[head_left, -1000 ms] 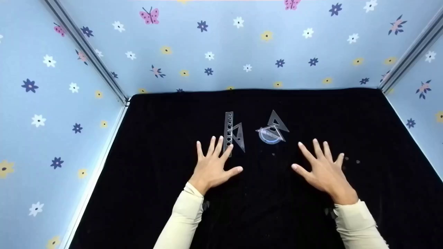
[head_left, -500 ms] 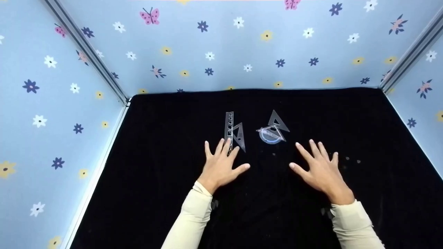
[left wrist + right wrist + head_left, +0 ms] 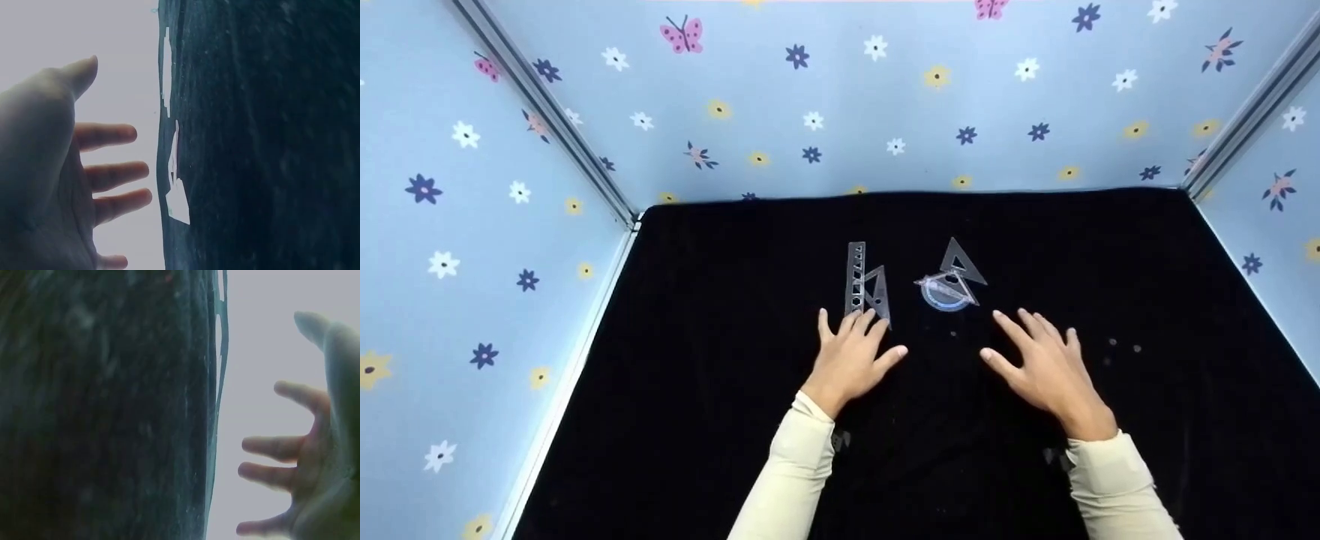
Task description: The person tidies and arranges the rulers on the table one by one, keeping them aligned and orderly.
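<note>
A clear stencil ruler (image 3: pixel 852 262) with a row of cut-out shapes lies on the black cloth. Beside it is a slim clear set square (image 3: pixel 883 292). To their right, a round-edged clear protractor (image 3: pixel 941 299) with a blue arc overlaps clear triangular pieces, among them another set square (image 3: pixel 952 250). My left hand (image 3: pixel 849 364) hovers with fingers spread, its fingertips over the near ends of the ruler and slim set square; the left wrist view shows it raised off the cloth. My right hand (image 3: pixel 1046 373), fingers spread and lightly bent, hovers right of the protractor, holding nothing.
Black cloth (image 3: pixel 720 315) covers the table. Blue flowered panels (image 3: pixel 840 97) rise at the back and both sides, joined by metal corner posts (image 3: pixel 547 112). Small pale specks (image 3: pixel 1137 348) dot the cloth at the right.
My left hand has moved right and slightly nearer the body, over the ruler's near end. My right hand has shifted slightly left, and its fingers are closer together. The drawing tools stay put.
</note>
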A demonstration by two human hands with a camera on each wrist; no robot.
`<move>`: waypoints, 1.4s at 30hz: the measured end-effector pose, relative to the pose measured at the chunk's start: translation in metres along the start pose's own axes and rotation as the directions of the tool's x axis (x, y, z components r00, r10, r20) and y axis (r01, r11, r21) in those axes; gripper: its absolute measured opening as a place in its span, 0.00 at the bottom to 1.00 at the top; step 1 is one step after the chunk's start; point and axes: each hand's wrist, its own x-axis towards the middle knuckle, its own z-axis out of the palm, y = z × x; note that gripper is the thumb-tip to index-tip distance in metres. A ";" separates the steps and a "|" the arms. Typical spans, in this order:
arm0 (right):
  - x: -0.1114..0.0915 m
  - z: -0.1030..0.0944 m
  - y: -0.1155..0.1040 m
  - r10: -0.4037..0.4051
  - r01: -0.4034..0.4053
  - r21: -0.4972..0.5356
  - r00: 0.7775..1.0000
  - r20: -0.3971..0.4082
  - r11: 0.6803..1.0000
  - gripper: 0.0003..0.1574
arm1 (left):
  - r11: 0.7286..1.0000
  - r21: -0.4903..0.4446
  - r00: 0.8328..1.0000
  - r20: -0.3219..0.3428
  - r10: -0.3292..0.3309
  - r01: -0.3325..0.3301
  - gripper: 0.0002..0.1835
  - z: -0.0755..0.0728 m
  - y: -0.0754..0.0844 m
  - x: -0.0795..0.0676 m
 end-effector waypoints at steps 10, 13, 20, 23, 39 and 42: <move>0.005 0.005 -0.006 0.015 -0.015 0.059 1.000 0.006 0.998 0.44 | 0.996 -0.084 1.000 -0.020 -0.009 0.008 0.33 0.006 0.007 0.007; 0.007 0.007 -0.008 0.019 -0.021 0.073 1.000 0.022 0.997 0.44 | 0.994 -0.108 0.999 -0.033 -0.008 0.004 0.30 0.008 0.009 0.008; 0.015 0.011 -0.013 0.022 -0.024 0.115 1.000 0.017 0.993 0.43 | 0.990 -0.140 0.999 -0.044 -0.024 0.018 0.25 0.014 0.012 0.011; 0.017 0.014 -0.014 0.015 -0.016 0.129 1.000 0.012 0.992 0.42 | 0.987 -0.155 0.998 -0.044 -0.042 0.034 0.23 0.016 0.014 0.014; 0.027 0.021 -0.016 0.043 -0.046 0.163 0.999 0.022 0.986 0.37 | 0.970 -0.228 0.996 -0.020 -0.090 0.083 0.22 0.021 0.017 0.021; 0.028 0.022 -0.017 0.040 -0.043 0.158 0.999 0.021 0.987 0.36 | 0.970 -0.231 0.996 -0.022 -0.090 0.082 0.22 0.022 0.016 0.021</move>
